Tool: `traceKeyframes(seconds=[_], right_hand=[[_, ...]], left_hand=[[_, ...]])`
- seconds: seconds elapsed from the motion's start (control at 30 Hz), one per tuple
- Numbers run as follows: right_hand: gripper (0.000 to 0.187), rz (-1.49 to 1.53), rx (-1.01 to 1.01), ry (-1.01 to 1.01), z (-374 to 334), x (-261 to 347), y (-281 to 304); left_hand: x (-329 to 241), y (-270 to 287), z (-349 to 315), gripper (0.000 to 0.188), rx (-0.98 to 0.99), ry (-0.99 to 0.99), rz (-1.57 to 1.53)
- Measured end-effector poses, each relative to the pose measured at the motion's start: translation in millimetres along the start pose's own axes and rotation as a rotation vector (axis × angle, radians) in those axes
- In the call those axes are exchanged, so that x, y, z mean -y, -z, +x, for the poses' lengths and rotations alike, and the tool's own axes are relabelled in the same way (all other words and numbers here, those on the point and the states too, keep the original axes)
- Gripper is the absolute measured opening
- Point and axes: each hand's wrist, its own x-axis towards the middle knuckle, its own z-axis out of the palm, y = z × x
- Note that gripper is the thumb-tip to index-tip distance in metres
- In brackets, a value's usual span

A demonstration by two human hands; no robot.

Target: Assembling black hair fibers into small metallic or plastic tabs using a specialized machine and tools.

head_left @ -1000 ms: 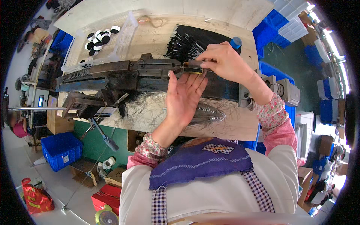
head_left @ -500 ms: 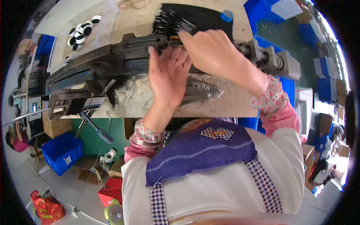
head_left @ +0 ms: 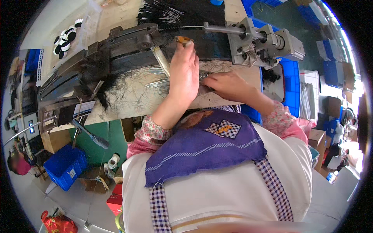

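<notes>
My left hand (head_left: 183,75) is raised beside the metal machine, its fingers stretched out and close together. Its fingertips are by a small orange-brown piece (head_left: 184,40), and its palm side rests near a taped lever handle (head_left: 161,60). My right hand (head_left: 231,86) is low over the table, with thumb and fingers closed on the looped end of a bundle of thin metal wires (head_left: 157,83). Part of the bundle is hidden behind my left hand. Above, a thin rod with dark bristles (head_left: 171,28) runs into the machine's spindle (head_left: 223,28).
The long dark machine bed (head_left: 128,54) crosses the table (head_left: 136,93), strewn with loose wires and black bristles. A black cloth (head_left: 210,13) with wire pieces lies behind. A clear tray (head_left: 83,42) holds black-and-white round pieces. Blue crates (head_left: 67,165) stand on the floor.
My right hand has come down from the machine to the wire bundle, uncovering the spindle and rod. My left hand has moved up to the lever. The whole view has shifted slightly.
</notes>
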Motion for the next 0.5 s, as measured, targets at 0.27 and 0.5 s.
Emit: traceKeyframes(seconds=[0.27,0.5], right_hand=[[0.026,0.096,-0.13,0.172,5.9,-23.1,-10.3],[0.011,0.549,-0.347,-0.02,-3.1,-17.8,19.0]], left_hand=[[-98.0,93.2,-93.4,0.064,0.004,-0.905,1.789],[-228.4,280.0,-190.1,0.088,-1.446,-0.56,1.954]])
